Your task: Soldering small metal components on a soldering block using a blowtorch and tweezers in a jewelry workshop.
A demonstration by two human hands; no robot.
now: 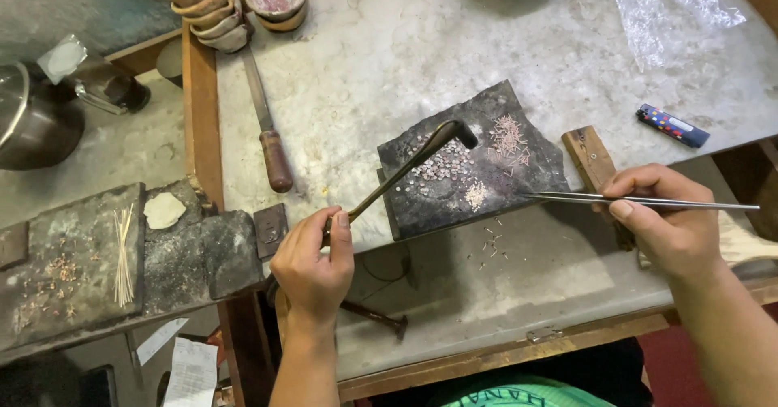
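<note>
A crumpled clear plastic bag [677, 10] lies at the far right corner of the pale stone tabletop [389, 58], and a small dark blue lighter [672, 126] with coloured dots rests near the right edge. Near the middle sits a dark slab [421, 208], strewn with tiny pinkish metal pieces [509, 139]. The left hand [312, 261] is closed around the lower end of a curved brass blowpipe [405, 172], thumb up along the stem, wrist coming from the near edge; the pipe's bent tip hangs over the slab's far part. The right hand [668, 220] pinches long steel tweezers [632, 201] between thumb and fingers, held level, their points reaching the slab's right edge. A wooden block [590, 157] lies just behind that hand. A wooden-handled file [266, 123] lies toward the left edge, by stacked clay cups [207, 6].
</note>
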